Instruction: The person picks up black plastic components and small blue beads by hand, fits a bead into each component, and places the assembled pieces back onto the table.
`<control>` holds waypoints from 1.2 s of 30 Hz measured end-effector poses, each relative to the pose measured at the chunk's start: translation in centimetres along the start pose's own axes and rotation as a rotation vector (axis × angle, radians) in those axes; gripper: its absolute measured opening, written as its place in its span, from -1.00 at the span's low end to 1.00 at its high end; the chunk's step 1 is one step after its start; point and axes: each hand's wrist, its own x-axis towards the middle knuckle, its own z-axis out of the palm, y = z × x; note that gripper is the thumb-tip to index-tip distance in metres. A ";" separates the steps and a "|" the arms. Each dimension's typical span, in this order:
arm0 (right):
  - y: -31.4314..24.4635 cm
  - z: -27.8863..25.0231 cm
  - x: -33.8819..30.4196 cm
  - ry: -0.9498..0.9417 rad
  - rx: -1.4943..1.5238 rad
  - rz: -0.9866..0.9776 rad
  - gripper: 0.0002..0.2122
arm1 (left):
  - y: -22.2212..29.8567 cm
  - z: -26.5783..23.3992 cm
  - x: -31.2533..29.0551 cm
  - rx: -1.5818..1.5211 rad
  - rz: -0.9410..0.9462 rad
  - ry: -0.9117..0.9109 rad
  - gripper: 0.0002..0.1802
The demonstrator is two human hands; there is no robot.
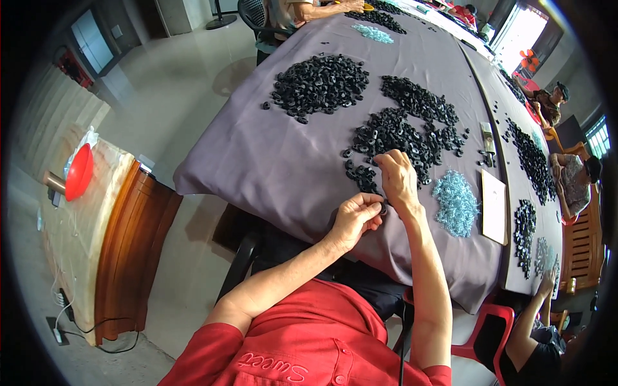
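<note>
My left hand (pixel 355 220) is closed at the near edge of the cloth-covered table, a small black part (pixel 384 209) pinched between thumb and fingertips. Just beyond it, my right hand (pixel 397 178) has its fingers drawn together over the near side of a pile of small black ring-like parts (pixel 389 134). Whatever those right fingertips hold, if anything, is too small to make out. A few black pieces (pixel 362 177) lie apart from the pile, between the two hands. Right of my right hand is a heap of small clear light-blue pieces (pixel 456 204).
A larger black pile (pixel 320 85) lies at far left, another (pixel 420 100) behind the near one. A white card (pixel 494 207) and a small clear-and-dark object (pixel 488 137) lie on the right. Co-workers sit around the table. A wooden cabinet (pixel 125 257) stands at left.
</note>
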 end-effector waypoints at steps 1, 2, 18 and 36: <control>0.3 0.4 0.3 -0.023 0.007 -0.014 -0.86 | 0.0 0.0 0.0 -0.011 0.000 -0.014 -0.85; 0.6 0.8 0.6 -0.050 -0.018 -0.037 -0.85 | 0.0 0.0 0.0 -0.022 -0.002 -0.029 -0.85; -0.1 -1.0 0.3 0.005 0.059 0.155 -0.87 | -0.1 -0.1 0.4 0.007 -0.009 -0.032 -0.85; -0.5 -6.6 -10.9 0.426 0.976 0.827 -0.89 | -1.8 2.8 3.0 0.061 -0.023 -0.029 -0.92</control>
